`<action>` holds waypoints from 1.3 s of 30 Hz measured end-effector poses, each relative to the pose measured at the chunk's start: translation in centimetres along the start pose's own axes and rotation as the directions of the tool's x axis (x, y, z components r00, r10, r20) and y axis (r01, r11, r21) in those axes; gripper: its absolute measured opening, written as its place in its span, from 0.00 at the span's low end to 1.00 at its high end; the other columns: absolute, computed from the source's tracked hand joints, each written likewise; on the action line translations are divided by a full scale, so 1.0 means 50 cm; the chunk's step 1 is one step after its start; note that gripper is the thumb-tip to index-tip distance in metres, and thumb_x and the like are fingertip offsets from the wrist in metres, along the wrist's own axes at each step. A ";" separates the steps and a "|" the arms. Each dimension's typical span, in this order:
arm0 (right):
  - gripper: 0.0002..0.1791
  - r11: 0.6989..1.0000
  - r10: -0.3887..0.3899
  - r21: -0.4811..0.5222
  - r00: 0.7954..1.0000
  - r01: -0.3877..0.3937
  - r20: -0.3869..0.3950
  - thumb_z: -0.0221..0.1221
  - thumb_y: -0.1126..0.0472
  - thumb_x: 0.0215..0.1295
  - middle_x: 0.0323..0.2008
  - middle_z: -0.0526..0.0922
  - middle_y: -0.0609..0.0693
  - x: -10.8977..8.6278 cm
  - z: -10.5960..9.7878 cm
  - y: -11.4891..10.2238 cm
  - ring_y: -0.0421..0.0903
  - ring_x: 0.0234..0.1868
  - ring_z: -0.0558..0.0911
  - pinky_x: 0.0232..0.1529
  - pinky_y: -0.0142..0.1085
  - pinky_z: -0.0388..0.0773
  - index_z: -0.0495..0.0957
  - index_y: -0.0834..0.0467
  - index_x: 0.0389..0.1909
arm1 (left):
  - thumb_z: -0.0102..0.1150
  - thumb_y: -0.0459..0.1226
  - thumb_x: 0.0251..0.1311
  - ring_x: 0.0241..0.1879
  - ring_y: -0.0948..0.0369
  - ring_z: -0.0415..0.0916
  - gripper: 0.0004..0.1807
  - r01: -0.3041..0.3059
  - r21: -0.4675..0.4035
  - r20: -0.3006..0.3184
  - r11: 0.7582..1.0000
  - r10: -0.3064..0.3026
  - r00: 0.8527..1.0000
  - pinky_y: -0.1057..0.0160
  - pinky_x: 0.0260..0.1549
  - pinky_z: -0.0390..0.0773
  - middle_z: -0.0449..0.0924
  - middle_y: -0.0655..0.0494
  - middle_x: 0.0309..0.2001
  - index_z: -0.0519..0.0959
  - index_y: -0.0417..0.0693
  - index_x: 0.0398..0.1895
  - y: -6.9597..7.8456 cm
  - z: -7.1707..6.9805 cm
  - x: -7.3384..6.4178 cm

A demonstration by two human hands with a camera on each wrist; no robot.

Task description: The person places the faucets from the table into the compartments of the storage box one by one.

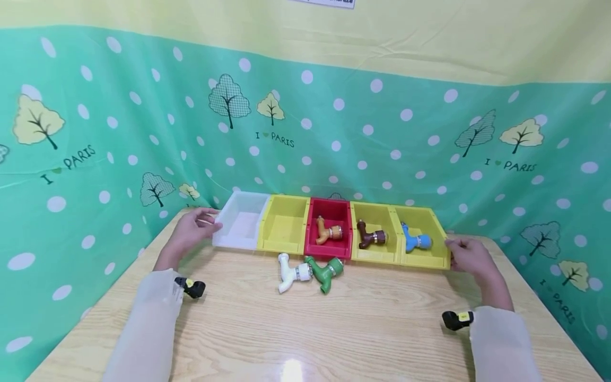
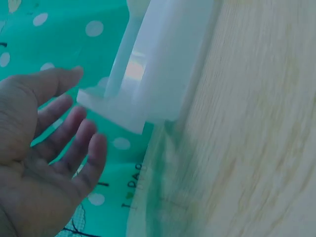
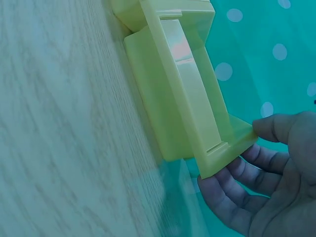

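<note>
Right grip point(image 1: 472, 257) pinches the bin row point(image 1: 325, 250) — long axis left-to-right.

Head view bright, evenly lit; white glare sits on the tabletop point(image 1: 372, 323), well short of left hand point(image 1: 191, 231) and right hand point(image 1: 472, 257). Wrist views dimmer, teal-tinted, soft; highlights on white bin point(image 2: 170, 64) beside left hand, yellow bin point(image 3: 192, 94) at right hand.

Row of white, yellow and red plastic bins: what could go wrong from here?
Pulling the row forward might push the white curved tap and green curved tap in front. Lifting could tilt it: the right hand pinches the yellow end bin, but the left hand looks loose at the white end bin.
</note>
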State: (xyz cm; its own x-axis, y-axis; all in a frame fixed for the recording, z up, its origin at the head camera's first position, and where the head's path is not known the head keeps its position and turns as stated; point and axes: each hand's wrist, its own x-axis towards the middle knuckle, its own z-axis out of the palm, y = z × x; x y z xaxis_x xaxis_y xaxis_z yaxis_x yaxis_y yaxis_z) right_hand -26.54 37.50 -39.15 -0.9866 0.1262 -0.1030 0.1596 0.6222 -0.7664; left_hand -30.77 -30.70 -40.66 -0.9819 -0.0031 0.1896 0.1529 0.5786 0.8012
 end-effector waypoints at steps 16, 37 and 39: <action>0.29 1.000 -0.006 0.002 1.000 0.006 -0.013 0.41 0.47 0.82 0.47 0.75 0.64 0.006 -0.001 0.004 0.54 0.44 0.79 0.42 0.44 0.87 0.72 0.72 0.54 | 0.69 0.38 0.65 0.41 0.53 0.79 0.14 -0.462 0.260 0.203 0.848 0.420 0.885 0.53 0.44 0.81 0.82 0.49 0.40 0.83 0.39 0.47 0.172 0.111 -0.014; 0.31 1.000 0.013 -0.004 1.000 -0.013 -0.002 0.41 0.45 0.82 0.48 0.75 0.64 0.014 0.002 0.009 0.54 0.44 0.79 0.42 0.43 0.86 0.69 0.72 0.60 | 0.64 0.49 0.69 0.55 0.61 0.76 0.16 -0.825 0.260 0.705 0.502 0.485 0.517 0.56 0.56 0.79 0.80 0.62 0.55 0.81 0.61 0.57 0.198 0.236 -0.056; 0.31 1.000 0.006 -0.007 1.000 -0.006 -0.006 0.41 0.45 0.83 0.48 0.75 0.64 0.015 0.002 0.010 0.54 0.44 0.79 0.42 0.43 0.86 0.69 0.72 0.59 | 0.62 0.47 0.70 0.55 0.61 0.77 0.14 -0.837 0.236 0.713 0.493 0.497 0.494 0.56 0.57 0.79 0.81 0.63 0.55 0.81 0.61 0.57 0.194 0.241 -0.058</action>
State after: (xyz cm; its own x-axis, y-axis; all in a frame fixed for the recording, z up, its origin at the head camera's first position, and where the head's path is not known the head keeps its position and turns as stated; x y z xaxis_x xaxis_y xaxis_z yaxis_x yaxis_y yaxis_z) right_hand -27.18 37.83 -39.68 -0.9855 0.1340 -0.1039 0.1655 0.6265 -0.7617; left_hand -27.79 -15.24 -40.27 -0.4887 0.8681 0.0870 0.8712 0.4802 0.1023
